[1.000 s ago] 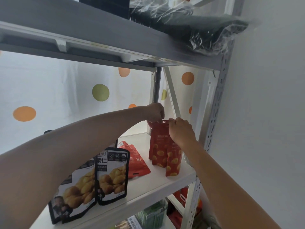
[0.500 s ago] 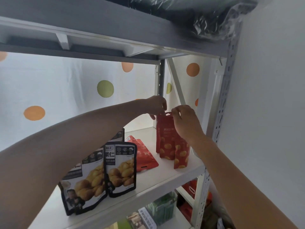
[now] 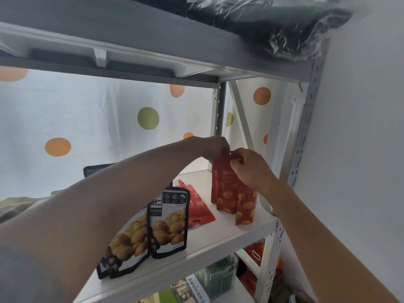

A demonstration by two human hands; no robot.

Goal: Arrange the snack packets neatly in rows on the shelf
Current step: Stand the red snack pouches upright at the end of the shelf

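Note:
Three red snack packets (image 3: 227,195) stand upright in a staggered row at the right end of the white shelf (image 3: 220,235). My left hand (image 3: 215,146) and my right hand (image 3: 249,167) both pinch the top edge of the rearmost packets. Another red packet (image 3: 200,207) lies flat on the shelf to their left. Two black packets (image 3: 168,221) printed with yellow nuts stand side by side near the front edge, partly hidden by my left forearm.
A grey upper shelf (image 3: 153,33) hangs close overhead with black plastic-wrapped goods (image 3: 284,25) on it. A perforated metal post (image 3: 306,119) and a white wall bound the right side. Green and red goods (image 3: 220,274) sit on the shelf below.
Both hands stay at the tops of the red upright packets, with only small finger shifts. The camera view has moved slightly.

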